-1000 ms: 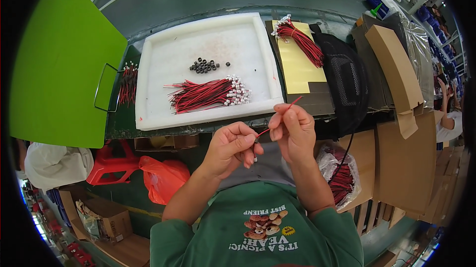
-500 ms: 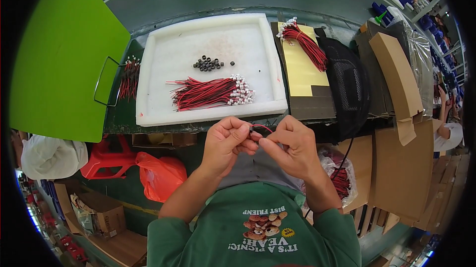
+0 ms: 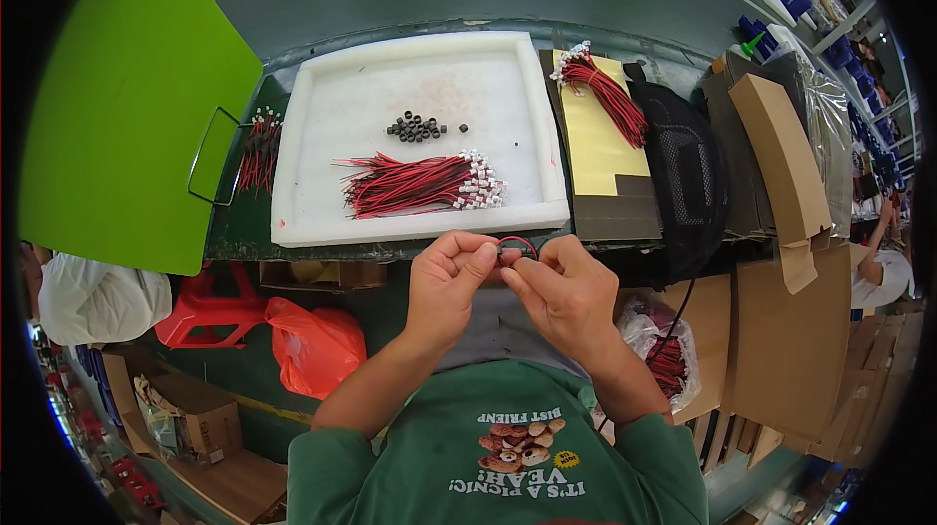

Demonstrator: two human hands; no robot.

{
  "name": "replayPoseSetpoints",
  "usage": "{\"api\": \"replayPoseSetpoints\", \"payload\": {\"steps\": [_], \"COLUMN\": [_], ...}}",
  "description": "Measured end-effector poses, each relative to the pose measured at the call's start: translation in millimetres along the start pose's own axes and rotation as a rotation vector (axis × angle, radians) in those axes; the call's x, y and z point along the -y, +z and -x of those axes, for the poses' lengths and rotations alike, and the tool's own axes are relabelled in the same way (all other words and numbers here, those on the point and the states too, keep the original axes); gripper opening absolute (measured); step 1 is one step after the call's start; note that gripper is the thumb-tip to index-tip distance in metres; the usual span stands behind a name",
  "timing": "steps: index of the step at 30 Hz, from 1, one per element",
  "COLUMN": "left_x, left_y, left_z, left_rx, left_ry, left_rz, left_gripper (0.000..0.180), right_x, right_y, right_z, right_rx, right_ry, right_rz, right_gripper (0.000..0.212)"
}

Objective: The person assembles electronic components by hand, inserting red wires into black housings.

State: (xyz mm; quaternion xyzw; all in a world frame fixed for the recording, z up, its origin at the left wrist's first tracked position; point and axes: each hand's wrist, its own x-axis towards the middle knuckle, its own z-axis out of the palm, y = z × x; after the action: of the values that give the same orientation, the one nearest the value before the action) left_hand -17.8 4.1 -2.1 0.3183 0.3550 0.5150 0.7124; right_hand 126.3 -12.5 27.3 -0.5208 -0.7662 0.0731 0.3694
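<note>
My left hand (image 3: 442, 283) and my right hand (image 3: 569, 289) meet in front of the tray's near edge, fingertips close together. Both pinch a short red and black wire lead (image 3: 517, 240), which arches up in a small loop between them. Its ends are hidden in my fingers, and a small dark part by the left fingertips is too small to make out. Beyond them, a white foam tray (image 3: 420, 230) holds a pile of red and black wire leads (image 3: 405, 185) with white connectors. Several small black rings (image 3: 415, 126) lie behind that pile.
At right, a tied wire bundle (image 3: 610, 100) lies on yellow card (image 3: 595, 159) beside a black mesh bag (image 3: 683, 164). More leads (image 3: 258, 154) lie left of the tray, by a green panel (image 3: 127, 125). Below are a red stool (image 3: 210, 315), an orange bag (image 3: 312, 344) and cardboard boxes (image 3: 791, 340).
My right fingers have closed in toward the left ones. The wire between them now bends into a higher, tighter loop. The view has shifted slightly.
</note>
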Motion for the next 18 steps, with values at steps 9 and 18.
{"api": "replayPoseSetpoints", "payload": {"steps": [9,18], "left_x": [2.2,-3.3], "left_y": [-6.3,-3.0], "left_z": [-1.6,3.2], "left_rx": [0.018,0.058], "left_ry": [0.005,0.121], "left_rz": [0.054,-0.11], "left_gripper": [0.017,0.018], "right_x": [6.3,2.4], "right_y": [12.6,17.6], "right_z": [3.9,8.3], "right_rx": [-0.144,-0.123], "right_ry": [0.012,-0.06], "right_rz": [-0.025,-0.042], "right_gripper": [0.017,0.011]}}
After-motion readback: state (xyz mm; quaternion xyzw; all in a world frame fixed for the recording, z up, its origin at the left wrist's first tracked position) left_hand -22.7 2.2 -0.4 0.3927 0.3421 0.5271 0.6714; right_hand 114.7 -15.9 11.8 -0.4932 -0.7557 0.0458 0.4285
